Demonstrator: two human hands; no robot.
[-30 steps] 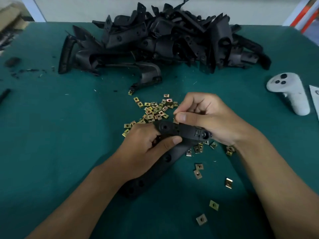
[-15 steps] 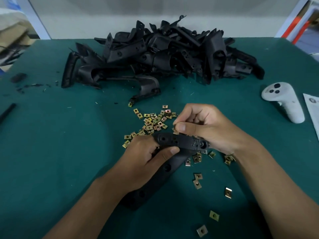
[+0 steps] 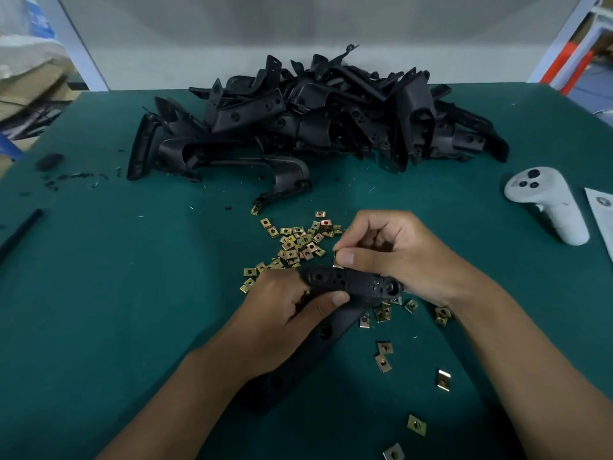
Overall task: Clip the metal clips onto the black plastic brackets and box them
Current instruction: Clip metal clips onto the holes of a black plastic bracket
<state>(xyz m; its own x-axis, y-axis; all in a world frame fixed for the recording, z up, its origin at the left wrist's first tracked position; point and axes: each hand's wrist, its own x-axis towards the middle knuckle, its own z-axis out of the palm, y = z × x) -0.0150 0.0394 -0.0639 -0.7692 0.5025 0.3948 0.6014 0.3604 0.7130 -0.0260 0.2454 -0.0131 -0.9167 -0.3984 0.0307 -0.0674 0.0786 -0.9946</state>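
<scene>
My left hand point(image 3: 285, 313) grips a long black plastic bracket point(image 3: 351, 283) near its upper end, thumb across its face. The bracket's lower part runs down under my left wrist to the table. My right hand point(image 3: 398, 257) pinches a small metal clip point(image 3: 336, 257) between thumb and forefinger, right at the bracket's top edge; most of the clip is hidden. A heap of brass-coloured metal clips point(image 3: 298, 242) lies just beyond my hands, and loose clips point(image 3: 383, 360) are scattered to the right and front.
A big pile of black brackets point(image 3: 315, 124) fills the far middle of the green table point(image 3: 99, 277). A white controller point(image 3: 547, 204) lies at the right, next to a white sheet point(image 3: 602, 210). A black strip point(image 3: 20, 230) lies at the left edge.
The view has tilted up a little, so everything sits lower in frame. My hands stay on the bracket; my right thumb and forefinger have lifted slightly at its top edge.
</scene>
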